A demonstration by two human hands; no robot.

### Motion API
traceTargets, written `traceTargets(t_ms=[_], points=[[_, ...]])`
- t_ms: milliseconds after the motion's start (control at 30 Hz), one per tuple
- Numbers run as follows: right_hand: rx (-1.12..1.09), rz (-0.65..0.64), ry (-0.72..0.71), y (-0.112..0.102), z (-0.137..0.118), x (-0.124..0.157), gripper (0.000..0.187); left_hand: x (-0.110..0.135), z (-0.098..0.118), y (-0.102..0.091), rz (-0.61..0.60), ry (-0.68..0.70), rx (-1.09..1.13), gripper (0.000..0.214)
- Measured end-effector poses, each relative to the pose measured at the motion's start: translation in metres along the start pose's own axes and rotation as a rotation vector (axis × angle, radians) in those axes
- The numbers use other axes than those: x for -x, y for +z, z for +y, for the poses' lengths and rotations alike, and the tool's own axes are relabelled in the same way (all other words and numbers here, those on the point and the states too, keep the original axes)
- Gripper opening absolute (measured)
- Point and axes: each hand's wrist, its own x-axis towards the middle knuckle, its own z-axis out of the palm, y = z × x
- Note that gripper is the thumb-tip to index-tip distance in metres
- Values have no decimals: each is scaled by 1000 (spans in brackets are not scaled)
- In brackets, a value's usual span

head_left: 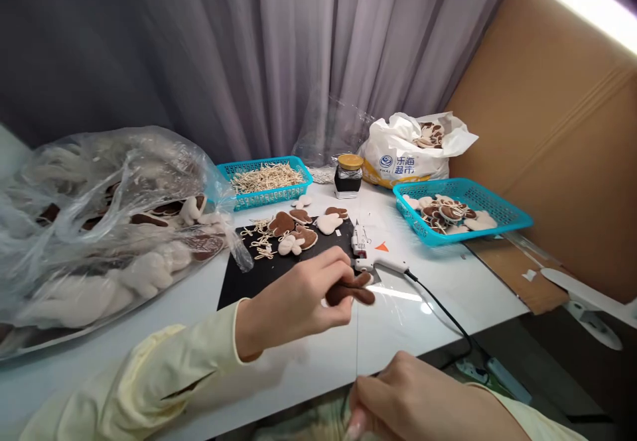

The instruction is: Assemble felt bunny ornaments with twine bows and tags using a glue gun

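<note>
My left hand is closed on a brown bunny-shaped fabric piece, pinched between thumb and fingers, its two long ears pointing right. Just beyond it a white glue gun lies on the table with its black cord trailing right. Low in the view, by the table's front edge, my right hand is closed with curled fingers; what they hold, if anything, is hidden. On a black mat are several brown and cream bunny pieces and small cream string bows.
A blue basket of cream strings stands at the back. Another blue basket holds bunny pieces at right. Clear plastic bags of pieces fill the left. A gold-lidded jar and a white shopping bag stand behind.
</note>
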Motion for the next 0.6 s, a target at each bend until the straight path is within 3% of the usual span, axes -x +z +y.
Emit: traceTargets(t_ms=[100, 267, 367, 467, 600], points=[[-64, 31, -150, -8, -3, 0, 23, -2, 5, 9, -96, 137, -148, 17], [-554, 44, -118, -40, -6, -3, 28, 4, 12, 9, -225, 199, -307, 20], [-952, 24, -45, -46, 2, -9, 41, 7, 18, 6, -255, 223, -268, 16], [-1347, 11, 30, -45, 14, -18, 46, 9, 21, 6, -200, 257, -160, 17], [-1652, -71, 98, -51, 33, -30, 37, 11, 15, 6, -167, 208, -3, 20]])
